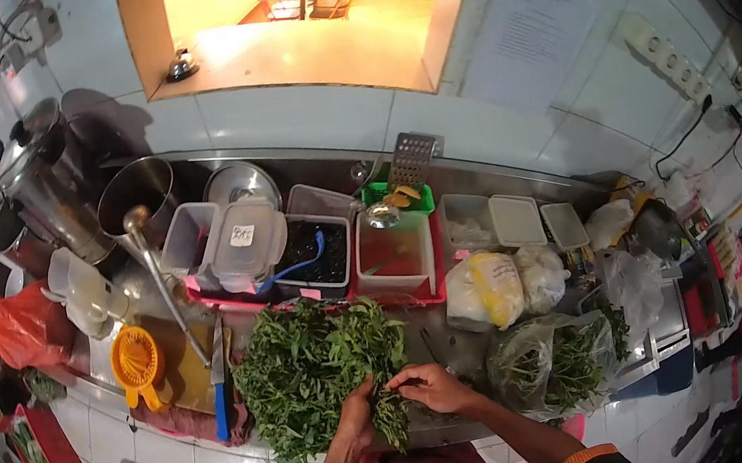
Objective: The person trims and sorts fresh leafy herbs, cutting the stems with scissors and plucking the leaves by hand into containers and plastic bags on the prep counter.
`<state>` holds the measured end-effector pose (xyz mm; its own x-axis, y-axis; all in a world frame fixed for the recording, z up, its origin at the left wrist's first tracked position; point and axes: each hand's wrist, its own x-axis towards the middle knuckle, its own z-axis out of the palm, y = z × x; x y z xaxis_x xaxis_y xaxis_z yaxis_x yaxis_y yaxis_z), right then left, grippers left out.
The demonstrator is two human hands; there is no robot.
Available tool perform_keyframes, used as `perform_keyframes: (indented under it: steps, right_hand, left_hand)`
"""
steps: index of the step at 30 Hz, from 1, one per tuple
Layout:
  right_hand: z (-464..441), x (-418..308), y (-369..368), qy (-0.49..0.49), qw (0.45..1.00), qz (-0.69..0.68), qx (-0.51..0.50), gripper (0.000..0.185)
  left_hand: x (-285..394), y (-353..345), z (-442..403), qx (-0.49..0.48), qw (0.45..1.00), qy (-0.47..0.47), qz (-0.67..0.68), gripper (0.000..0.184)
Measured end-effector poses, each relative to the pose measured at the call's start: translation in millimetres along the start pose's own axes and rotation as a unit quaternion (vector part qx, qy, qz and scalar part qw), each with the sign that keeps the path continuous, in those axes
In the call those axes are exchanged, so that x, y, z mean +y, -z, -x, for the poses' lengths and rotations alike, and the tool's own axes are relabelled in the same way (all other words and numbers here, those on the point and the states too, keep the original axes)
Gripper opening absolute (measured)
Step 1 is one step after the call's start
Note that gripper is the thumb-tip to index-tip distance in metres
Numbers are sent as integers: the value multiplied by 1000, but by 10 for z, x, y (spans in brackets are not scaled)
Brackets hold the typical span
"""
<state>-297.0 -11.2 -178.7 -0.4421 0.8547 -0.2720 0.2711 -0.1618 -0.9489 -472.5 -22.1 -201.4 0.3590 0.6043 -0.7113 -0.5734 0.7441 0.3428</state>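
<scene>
Our left hand [357, 414] curls around a leafy sprig [390, 419] while our right hand [429, 389] pinches its foliage, beside bushy greens [292, 377] heaped on the steel counter [439, 346]; a crinkled clear bag [524, 371] bulges nearby.

shiny metal pot [116, 199], glossy plastic juicer [136, 357]

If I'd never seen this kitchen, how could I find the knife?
On the steel counter, find the big heap of green leaves. Just left of it lies the knife. Its straight blue handle sets it apart from the orange juicer farther left.
</scene>
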Motion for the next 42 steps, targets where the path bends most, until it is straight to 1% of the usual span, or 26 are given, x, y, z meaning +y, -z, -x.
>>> perform_keyframes:
  steps: [2, 3, 4, 5, 7, 8, 9, 11, 12, 13, 14, 15, 16, 17, 18, 19, 21, 25, 26, 28, 30, 35, 37, 38, 40, 42]
  right_hand:
    - [-13, -132, -16, 19, 995, 99, 6, 19]
    - [-26, -110, -27, 18, 995, 99, 0, 19]
    - [-52, -74, -26, 22, 995, 98, -2, 18]
    - [-64, -50, -29, 25, 995, 98, -2, 16]
    - [-49, -69, -44, 56, 993, 102, -17, 16]
    - [-45, -75, -53, 85, 990, 106, -27, 16]
    - [-47, -57, -67, 86, 991, 103, -29, 16]
    - [-51, 12, -116, 36, 994, 103, -2, 16]
    - [-40, 41, -132, 64, 992, 105, 25, 15]
    - [-19, 23, -140, 57, 993, 98, 22, 15]
    - [-13, -17, -123, 74, 988, 115, 65, 14]
    - [-4, -46, -105, 88, 981, 132, 109, 13]
    - [2, -43, -88, 108, 977, 143, 116, 13]
    - [-7, -37, -61, 130, 971, 156, 123, 13]
    - [8, -52, -54, 116, 975, 148, 121, 13]
    - [-9, -94, -36, 130, 972, 163, 110, 15]
    - [-3, -73, -34, 146, 969, 175, 99, 16]
    - [24, -30, -44, 177, 957, 208, 96, 15]
    - [25, -43, -64, 168, 957, 199, 126, 15]
    - [25, -18, -127, 159, 956, 189, 156, 16]
    - [20, 58, -202, 104, 949, 183, 234, 17]
    - [27, 28, -225, 52, 952, 159, 257, 14]
    - [24, 13, -229, 41, 955, 137, 261, 13]
    - [27, 18, -234, 37, 950, 148, 272, 13]
    - [26, 35, -255, 33, 944, 160, 285, 12]
    - [13, 76, -286, 15, 930, 200, 309, 13]
  left_hand:
    - [-41, 67, -34, 5, 1000, -10, -15, 37]
    - [-50, 80, -58, 7, 999, -19, -38, 38]
    - [40, -118, 112, 61, 994, -27, -88, 50]
    - [0, -2, 25, 65, 994, -29, -86, 50]
    - [36, 89, -46, 65, 920, -140, -359, 62]
    - [-3, 110, -51, 84, 908, -154, -380, 72]
    - [-38, 121, -75, 87, 908, -153, -380, 72]
    - [-73, 129, -61, 143, 859, -187, -455, 78]
    - [-80, 195, -95, 155, 802, -223, -532, 62]
    - [-53, 139, 27, 158, 803, -213, -533, 62]
    - [-25, 60, 153, 219, 726, -363, -541, 45]
    - [14, -9, 239, 269, 627, -499, -535, 29]
    - [43, -22, 258, 267, 633, -483, -543, 29]
    - [93, -34, 255, 177, 618, -530, -553, 19]
    - [104, -26, 266, 85, 597, -572, -556, 23]
    - [107, -31, 261, 85, 600, -564, -561, 23]
    - [120, -63, 240, 9, 628, -520, -580, 25]
    - [164, 2, 160, -30, 605, -492, -625, 24]
    - [151, 5, 146, -30, 604, -491, -627, 24]
    - [120, -19, 138, -6, 656, -462, -598, 22]
    - [71, -32, 112, 2, 653, -474, -590, 21]
    - [-4, -33, 74, 24, 663, -488, -567, 19]
    - [-15, -29, 53, 30, 623, -513, -591, 18]
    - [-20, -34, 56, 28, 622, -513, -591, 18]
    - [-27, -53, 73, 34, 567, -519, -638, 17]
    - [-51, -62, 60, 33, 555, -524, -645, 17]
